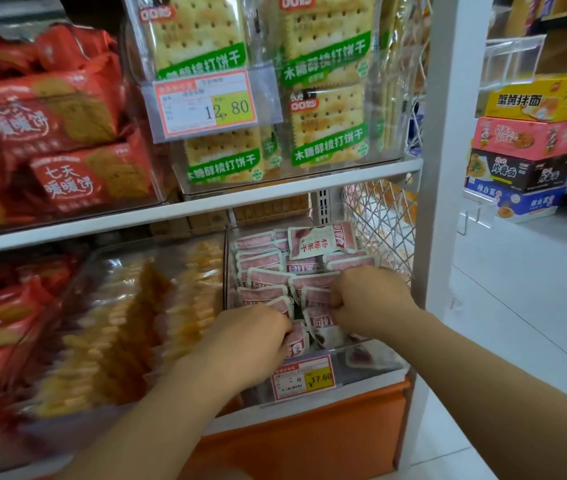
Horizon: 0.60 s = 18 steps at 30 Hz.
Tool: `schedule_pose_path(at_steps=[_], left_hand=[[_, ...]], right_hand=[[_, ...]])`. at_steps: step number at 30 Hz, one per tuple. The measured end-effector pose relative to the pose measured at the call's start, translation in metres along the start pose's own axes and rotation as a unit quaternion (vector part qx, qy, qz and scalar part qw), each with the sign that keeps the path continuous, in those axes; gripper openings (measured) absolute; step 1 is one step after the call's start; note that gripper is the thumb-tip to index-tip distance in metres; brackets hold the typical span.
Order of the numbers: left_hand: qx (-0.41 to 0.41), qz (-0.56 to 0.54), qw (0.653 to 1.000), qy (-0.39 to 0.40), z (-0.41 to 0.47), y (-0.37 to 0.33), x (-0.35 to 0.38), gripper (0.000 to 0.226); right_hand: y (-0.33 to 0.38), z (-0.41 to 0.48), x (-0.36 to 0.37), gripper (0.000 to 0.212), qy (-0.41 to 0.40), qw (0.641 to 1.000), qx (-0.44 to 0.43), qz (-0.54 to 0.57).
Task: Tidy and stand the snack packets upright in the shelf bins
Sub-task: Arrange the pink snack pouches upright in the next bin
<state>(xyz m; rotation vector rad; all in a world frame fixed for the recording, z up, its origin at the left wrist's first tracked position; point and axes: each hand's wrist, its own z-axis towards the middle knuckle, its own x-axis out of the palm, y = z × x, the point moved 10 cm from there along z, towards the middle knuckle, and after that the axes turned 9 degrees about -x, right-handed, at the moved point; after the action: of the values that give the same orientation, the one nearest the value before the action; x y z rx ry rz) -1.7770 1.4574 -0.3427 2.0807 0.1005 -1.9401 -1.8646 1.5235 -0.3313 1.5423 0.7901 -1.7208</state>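
Head view: the packets (pixel 268 282) fill the clear bin (pixel 379 367) low on the right, the one with a price tag (pixel 303 375) on its front. Most stand in loose rows with their top edges up, and some lean. The left hand (pixel 251 341) is at the bin's front-left corner, its grip closed round a front packet (pixel 297 342) that tilts toward the person. The right hand (pixel 365 299) is just beside it, deeper in the bin on the right. Its fingers are curled and its grip looks pinched on the top edges of middle-row packets, though the fingertips are hidden. One flat packet (pixel 322 239) lies on top of the back rows, long axis across the bin, beyond both hands and nearer the right one. By my judgement that hand has the shorter reach, straight back
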Motion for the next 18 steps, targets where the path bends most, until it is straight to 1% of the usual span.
schedule_pose_path(at_steps=[2, 4, 7, 8, 10, 14, 16, 18], left_hand=[[-0.007, -0.007, 1.000, -0.010, 0.002, 0.002, 0.001, 0.014], [-0.006, -0.038, 0.999, -0.025, 0.005, 0.002, -0.001, 0.015], [0.005, -0.121, 0.992, -0.032, 0.013, -0.009, -0.014, 0.013], [0.018, -0.132, 0.991, -0.030, 0.017, -0.018, -0.017, 0.016], [0.040, -0.114, 0.993, -0.015, 0.025, -0.039, -0.012, 0.018], [0.044, -0.097, 0.994, 0.015, 0.039, -0.055, 0.006, 0.018], [0.042, -0.131, 0.990, 0.025, 0.041, -0.052, 0.007, 0.012], [0.056, -0.187, 0.980, 0.049, 0.037, -0.049, 0.008, 0.016]], right_hand=[[-0.004, 0.001, 0.001, 0.008, -0.019, 0.999, 0.026, 0.009], [-0.008, -0.001, 0.000, 0.012, -0.036, 0.999, 0.035, 0.019], [-0.007, 0.000, 0.007, 0.021, -0.017, 0.997, -0.014, 0.071], [-0.006, -0.001, 0.008, 0.024, -0.004, 0.995, -0.034, 0.097], [-0.010, -0.005, 0.005, 0.025, 0.013, 0.990, -0.049, 0.130], [-0.024, -0.023, 0.003, 0.019, 0.035, 0.992, -0.041, 0.112], [-0.026, -0.032, 0.010, 0.018, 0.060, 0.992, -0.048, 0.104], [-0.028, -0.035, 0.010, 0.027, 0.064, 0.993, -0.051, 0.085]])
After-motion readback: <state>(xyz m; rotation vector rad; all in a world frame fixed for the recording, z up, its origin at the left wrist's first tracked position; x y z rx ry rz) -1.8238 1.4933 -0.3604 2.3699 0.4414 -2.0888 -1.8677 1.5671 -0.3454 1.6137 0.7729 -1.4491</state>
